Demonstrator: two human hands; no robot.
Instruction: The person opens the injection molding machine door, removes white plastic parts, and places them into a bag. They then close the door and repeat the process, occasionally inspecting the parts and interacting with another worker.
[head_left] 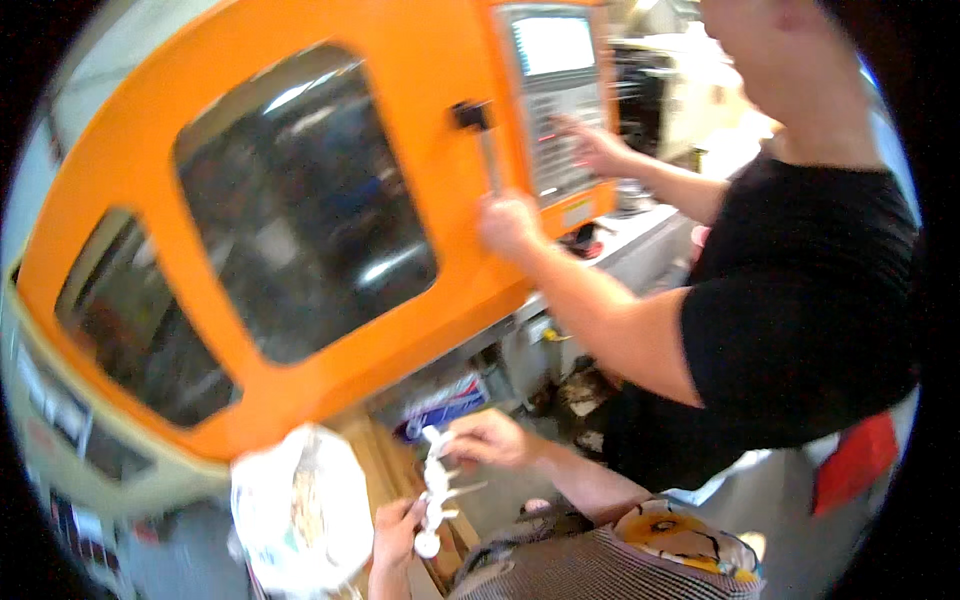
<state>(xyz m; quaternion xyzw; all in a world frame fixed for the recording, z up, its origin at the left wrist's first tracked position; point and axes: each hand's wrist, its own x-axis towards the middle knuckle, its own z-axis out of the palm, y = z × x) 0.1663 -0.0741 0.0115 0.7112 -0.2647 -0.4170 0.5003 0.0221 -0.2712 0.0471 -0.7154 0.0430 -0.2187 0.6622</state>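
Between my two hands is a white, branched plastic piece [435, 485], with thin arms sticking out sideways and a round end at the bottom. My left hand [395, 530] is closed on its lower part. Above and to the right, my right hand [488, 438] pinches its upper end. Blur hides the fine shape of the piece. Just left of my left hand stands an open white bag [335, 535] with pale, tan-looking pieces inside.
A large orange machine door [400, 90] with dark windows fills the far side. At right a co-worker in a black shirt [790, 300] grips the door handle [491, 160] and touches the control panel [555, 110]. A blue box [445, 405] lies below the machine.
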